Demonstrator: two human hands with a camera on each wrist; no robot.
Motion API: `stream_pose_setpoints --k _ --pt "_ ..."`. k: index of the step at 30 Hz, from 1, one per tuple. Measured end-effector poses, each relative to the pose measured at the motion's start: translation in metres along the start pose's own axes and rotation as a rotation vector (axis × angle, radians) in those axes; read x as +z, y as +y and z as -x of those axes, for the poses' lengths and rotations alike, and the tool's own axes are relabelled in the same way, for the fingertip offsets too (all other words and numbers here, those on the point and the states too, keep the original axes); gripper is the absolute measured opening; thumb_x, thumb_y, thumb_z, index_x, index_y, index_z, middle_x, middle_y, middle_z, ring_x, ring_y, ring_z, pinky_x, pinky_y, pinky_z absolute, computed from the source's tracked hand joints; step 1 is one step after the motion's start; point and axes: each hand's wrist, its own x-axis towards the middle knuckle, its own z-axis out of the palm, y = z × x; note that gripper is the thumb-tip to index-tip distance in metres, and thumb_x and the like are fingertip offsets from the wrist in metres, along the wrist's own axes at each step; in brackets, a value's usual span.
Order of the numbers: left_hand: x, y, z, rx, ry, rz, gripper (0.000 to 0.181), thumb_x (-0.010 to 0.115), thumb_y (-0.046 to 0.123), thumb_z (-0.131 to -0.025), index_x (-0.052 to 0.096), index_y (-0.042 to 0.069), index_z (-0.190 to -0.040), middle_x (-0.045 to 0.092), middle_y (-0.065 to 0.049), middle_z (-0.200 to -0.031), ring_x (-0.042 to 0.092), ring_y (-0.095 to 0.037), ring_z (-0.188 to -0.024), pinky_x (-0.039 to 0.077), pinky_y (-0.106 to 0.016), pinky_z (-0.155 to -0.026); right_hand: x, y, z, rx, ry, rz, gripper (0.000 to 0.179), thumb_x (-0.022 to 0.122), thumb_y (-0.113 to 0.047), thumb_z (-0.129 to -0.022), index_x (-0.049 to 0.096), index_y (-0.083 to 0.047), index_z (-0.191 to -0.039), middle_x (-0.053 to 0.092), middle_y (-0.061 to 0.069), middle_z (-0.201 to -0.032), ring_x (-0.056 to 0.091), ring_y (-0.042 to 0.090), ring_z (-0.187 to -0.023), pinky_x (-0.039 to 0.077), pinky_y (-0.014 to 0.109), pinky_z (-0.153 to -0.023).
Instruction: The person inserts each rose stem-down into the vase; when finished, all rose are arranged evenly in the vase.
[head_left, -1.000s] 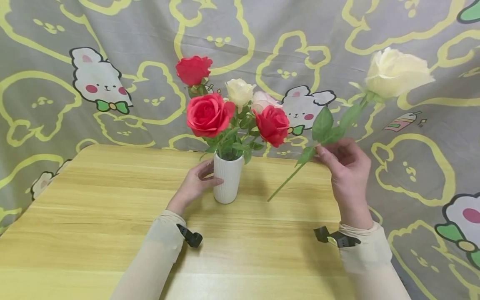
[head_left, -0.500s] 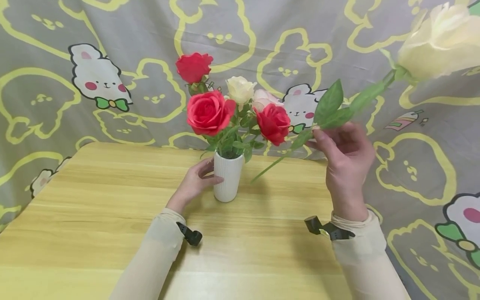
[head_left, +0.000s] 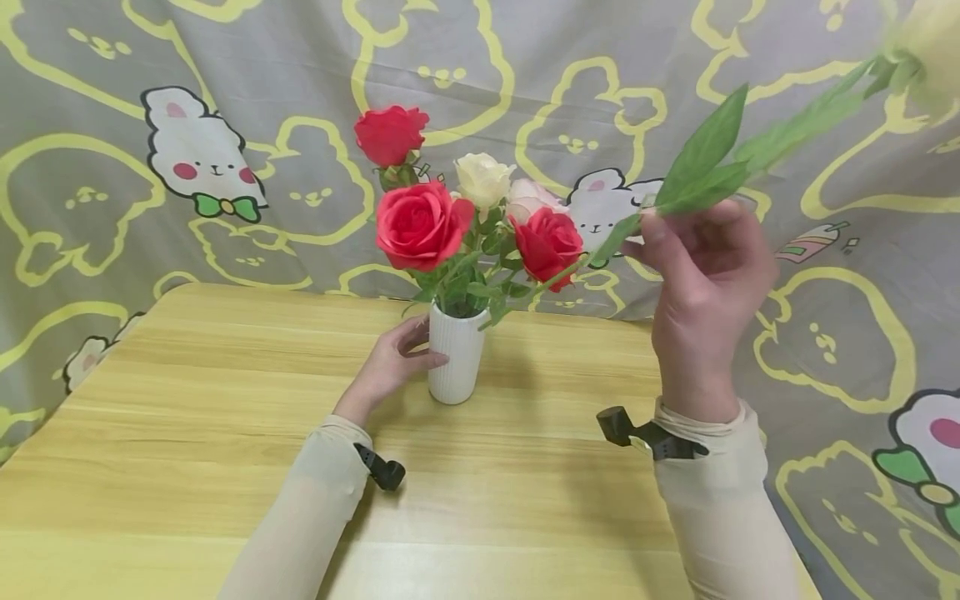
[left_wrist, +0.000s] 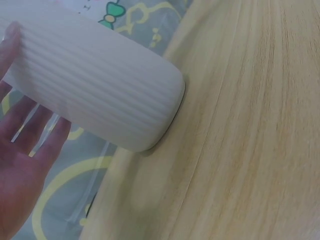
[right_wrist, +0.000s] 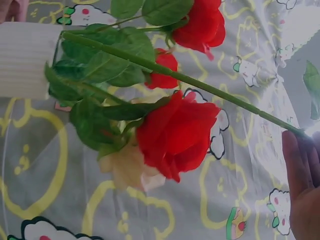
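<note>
A white ribbed vase (head_left: 454,362) stands upright on the table, and my left hand (head_left: 388,364) holds it from the left, thumb across its front. In the left wrist view, the fingers lie along the vase's side. The vase carries three red roses (head_left: 422,226), a cream rose (head_left: 483,180) and a pale pink rose (head_left: 531,200). Up at the right, my right hand (head_left: 708,292) pinches the leafy stem of a white rose (head_left: 933,62), whose bloom is partly cut off by the frame. Its long stem (right_wrist: 215,90) slants down to the vase's mouth, the tip appearing at the rim.
The wooden table (head_left: 187,433) carries the vase near its back edge. Behind it hangs a grey curtain (head_left: 300,67) with yellow outlines and rabbit figures. Black wrist cameras (head_left: 617,426) sit on both sleeves.
My right hand has risen with the white rose, tilting it so the bloom goes up and right, while the stem's lower end has swung left to the vase's mouth. My left hand stays put.
</note>
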Motion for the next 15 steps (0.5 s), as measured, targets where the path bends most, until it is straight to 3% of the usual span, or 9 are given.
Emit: stream_pose_setpoints --k 8,15 --pt "0.000 -0.001 -0.001 0.001 -0.003 0.002 0.065 0.078 0.007 -0.085 0.050 0.012 -0.143 0.053 -0.009 -0.139 0.049 -0.027 -0.128 0.047 -0.037 -0.102 0.013 0.000 0.001 -0.045 0.026 0.038 0.022 0.070 0.022 -0.072 0.057 0.019 -0.089 0.060 0.022 -0.072 0.063 0.030 -0.061 0.061 0.038 -0.060" --pt "0.000 -0.001 0.000 -0.016 0.002 -0.007 0.065 0.078 0.008 -0.085 0.050 0.014 -0.143 0.053 -0.009 -0.140 0.049 -0.027 -0.128 0.047 -0.038 -0.103 0.020 0.005 0.014 -0.107 -0.003 0.107 0.023 0.071 0.020 -0.073 0.056 0.018 -0.091 0.060 0.022 -0.075 0.062 0.030 -0.064 0.062 0.039 -0.063"
